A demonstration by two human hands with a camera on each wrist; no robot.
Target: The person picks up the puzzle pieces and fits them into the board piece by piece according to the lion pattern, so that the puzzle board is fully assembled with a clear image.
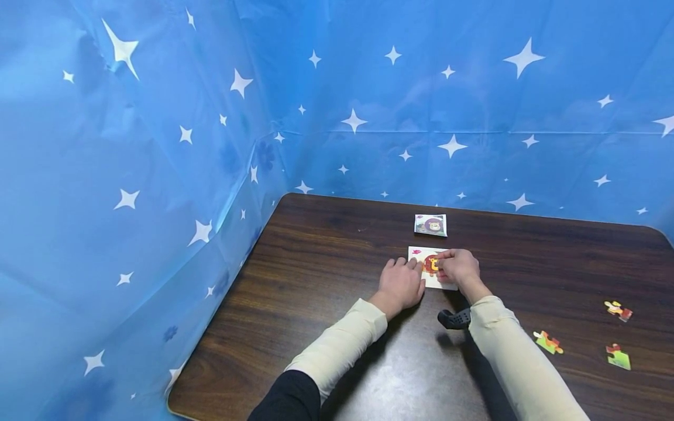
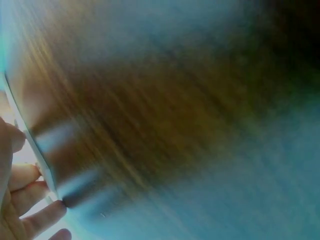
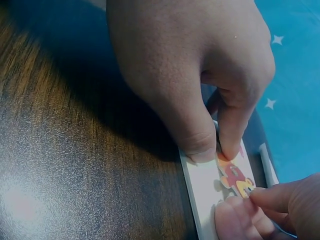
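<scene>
A white puzzle board (image 1: 433,283) lies on the table, with red and yellow lion puzzle pieces (image 3: 235,177) in its middle. My left hand (image 1: 400,285) rests at the board's left side, fingers mostly stretched out, their tips on the board and beside the lion's yellow face. In the left wrist view its fingers (image 2: 42,217) reach over the board's edge. Over the right part of the board, my right hand (image 1: 459,269) pinches an orange puzzle piece (image 3: 223,158) between thumb and forefinger, low against the board. The fingers hide much of that piece.
Behind the board lies a small lion picture card (image 1: 430,225). Three loose puzzle pieces lie at the right: one upper (image 1: 618,310), one nearer (image 1: 547,342), one lower (image 1: 618,356). A black wrist camera (image 1: 454,319) juts from the right sleeve. Blue star-patterned curtain (image 1: 368,88) borders the table (image 1: 295,304).
</scene>
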